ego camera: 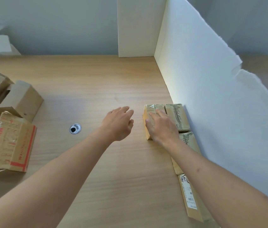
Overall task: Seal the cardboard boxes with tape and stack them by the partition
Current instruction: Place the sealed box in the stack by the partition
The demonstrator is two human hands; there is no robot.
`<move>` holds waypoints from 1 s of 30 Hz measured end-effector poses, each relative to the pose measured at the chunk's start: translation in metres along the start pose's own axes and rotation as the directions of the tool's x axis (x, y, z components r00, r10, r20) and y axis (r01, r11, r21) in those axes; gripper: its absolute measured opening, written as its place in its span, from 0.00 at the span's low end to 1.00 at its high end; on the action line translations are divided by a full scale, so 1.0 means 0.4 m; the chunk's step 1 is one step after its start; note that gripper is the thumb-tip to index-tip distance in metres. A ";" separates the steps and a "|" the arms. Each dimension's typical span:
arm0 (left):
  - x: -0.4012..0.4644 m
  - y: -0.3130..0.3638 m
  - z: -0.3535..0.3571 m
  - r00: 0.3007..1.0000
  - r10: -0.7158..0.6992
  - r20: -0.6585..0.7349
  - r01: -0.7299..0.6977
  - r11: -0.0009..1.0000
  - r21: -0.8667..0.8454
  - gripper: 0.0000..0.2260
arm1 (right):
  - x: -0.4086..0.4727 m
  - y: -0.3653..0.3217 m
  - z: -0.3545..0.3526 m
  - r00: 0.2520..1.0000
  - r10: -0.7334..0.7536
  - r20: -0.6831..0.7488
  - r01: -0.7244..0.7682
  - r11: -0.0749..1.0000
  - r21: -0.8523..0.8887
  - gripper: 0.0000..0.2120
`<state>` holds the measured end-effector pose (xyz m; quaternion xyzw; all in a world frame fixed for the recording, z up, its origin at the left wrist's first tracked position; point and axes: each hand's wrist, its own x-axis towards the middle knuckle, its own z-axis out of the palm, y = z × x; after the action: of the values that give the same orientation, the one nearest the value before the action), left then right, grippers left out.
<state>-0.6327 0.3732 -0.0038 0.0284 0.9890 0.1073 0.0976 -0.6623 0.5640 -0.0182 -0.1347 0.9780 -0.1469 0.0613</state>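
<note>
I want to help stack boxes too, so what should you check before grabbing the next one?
1. Right hand rests flat on the taped box by the white partition: ok.
2. That box sits close beside the row of boxes along the partition: ok.
3. Left hand is open and holds nothing, free to reach: ok.
4. Unsealed boxes wait at the table's left side with flaps open: ok.
5. Tape for sealing them is nowhere in view: cannot tell.
6. Bare table lies between the hands and those boxes: ok.
</note>
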 end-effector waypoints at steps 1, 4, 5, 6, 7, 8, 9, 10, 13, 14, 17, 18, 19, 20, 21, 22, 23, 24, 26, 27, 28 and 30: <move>-0.022 0.002 -0.018 1.000 0.003 -0.006 -0.003 1.000 0.004 0.19 | -0.016 -0.013 -0.022 1.000 -0.013 -0.007 0.013 1.000 -0.014 0.24; -0.097 0.011 -0.075 0.999 0.008 -0.040 -0.008 1.000 -0.001 0.20 | -0.075 -0.053 -0.088 0.999 -0.048 -0.027 0.046 0.998 -0.052 0.24; -0.125 0.015 -0.092 0.999 0.005 -0.053 -0.005 1.000 -0.003 0.20 | -0.097 -0.066 -0.109 0.998 -0.052 -0.020 0.051 0.997 -0.049 0.25; -0.153 0.020 -0.110 0.998 0.001 -0.066 -0.001 1.000 -0.005 0.20 | -0.119 -0.079 -0.129 0.998 -0.055 -0.009 0.055 0.998 -0.041 0.25; -0.182 0.025 -0.126 0.997 -0.004 -0.077 0.004 1.000 -0.005 0.21 | -0.142 -0.091 -0.147 0.998 -0.060 0.002 0.060 0.998 -0.033 0.26; -0.213 0.031 -0.141 0.996 -0.012 -0.084 0.011 1.000 -0.004 0.21 | -0.166 -0.102 -0.164 0.998 -0.068 0.010 0.068 0.997 -0.028 0.26; -0.245 0.038 -0.155 0.996 -0.022 -0.091 0.022 1.000 -0.002 0.21 | -0.190 -0.113 -0.181 0.997 -0.079 0.013 0.079 0.997 -0.024 0.26; -0.279 0.044 -0.168 0.995 -0.034 -0.098 0.034 0.999 -0.003 0.22 | -0.214 -0.124 -0.198 0.996 -0.092 0.012 0.092 0.995 -0.023 0.27; -0.387 0.069 -0.196 0.987 -0.082 -0.135 0.082 0.997 -0.003 0.21 | -0.289 -0.157 -0.246 0.988 -0.151 0.001 0.151 0.988 -0.024 0.26; -0.427 0.079 -0.201 0.983 -0.102 -0.152 0.103 0.995 -0.003 0.21 | -0.317 -0.168 -0.260 0.984 -0.180 -0.002 0.180 0.983 -0.028 0.26; -0.547 0.106 -0.211 0.967 -0.171 -0.189 0.172 0.985 -0.015 0.21 | -0.404 -0.204 -0.290 0.961 -0.278 -0.012 0.277 0.960 -0.046 0.25; -0.589 0.113 -0.213 0.960 -0.195 -0.199 0.194 0.981 -0.023 0.21 | -0.434 -0.217 -0.297 0.949 -0.316 -0.012 0.315 0.948 -0.053 0.25; -0.630 0.118 -0.217 0.954 -0.216 -0.206 0.214 0.976 -0.032 0.21 | -0.464 -0.230 -0.301 0.937 -0.349 -0.011 0.348 0.936 -0.058 0.25; -0.673 0.123 -0.221 0.947 -0.240 -0.214 0.236 0.971 -0.044 0.21 | -0.492 -0.245 -0.304 0.925 -0.379 -0.009 0.378 0.924 -0.061 0.25; -0.716 0.125 -0.224 0.937 -0.264 -0.228 0.258 0.964 -0.057 0.21 | -0.520 -0.260 -0.305 0.914 -0.406 -0.007 0.405 0.912 -0.063 0.25; -0.760 0.126 -0.227 0.925 -0.287 -0.249 0.279 0.958 -0.067 0.21 | -0.545 -0.276 -0.305 0.902 -0.432 -0.003 0.431 0.900 -0.065 0.25; -0.803 0.125 -0.230 0.913 -0.306 -0.272 0.298 0.952 -0.069 0.20 | -0.569 -0.294 -0.304 0.891 -0.454 0.003 0.454 0.889 -0.065 0.25; -0.845 0.122 -0.233 0.901 -0.321 -0.291 0.315 0.947 -0.067 0.20 | -0.592 -0.313 -0.303 0.881 -0.473 0.007 0.473 0.879 -0.061 0.24; -0.929 0.110 -0.240 0.883 -0.350 -0.313 0.347 0.936 -0.068 0.19 | -0.635 -0.365 -0.300 0.860 -0.511 0.005 0.511 0.859 -0.046 0.24; -0.968 0.101 -0.241 0.875 -0.364 -0.318 0.361 0.930 -0.070 0.19 | -0.656 -0.394 -0.297 0.849 -0.529 0.004 0.529 0.848 -0.037 0.24; -1.006 0.087 -0.242 0.868 -0.378 -0.323 0.376 0.924 -0.069 0.19 | -0.678 -0.424 -0.292 0.836 -0.548 0.002 0.548 0.836 -0.030 0.24; -1.079 0.051 -0.243 0.852 -0.405 -0.331 0.403 0.912 -0.077 0.20 | -0.716 -0.491 -0.281 0.810 -0.587 0.009 0.587 0.810 -0.021 0.23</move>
<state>-0.2289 0.3397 0.1744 -0.1991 0.9743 0.0898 -0.0541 -0.3583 0.4940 0.1712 -0.4305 0.8904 -0.1475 0.0125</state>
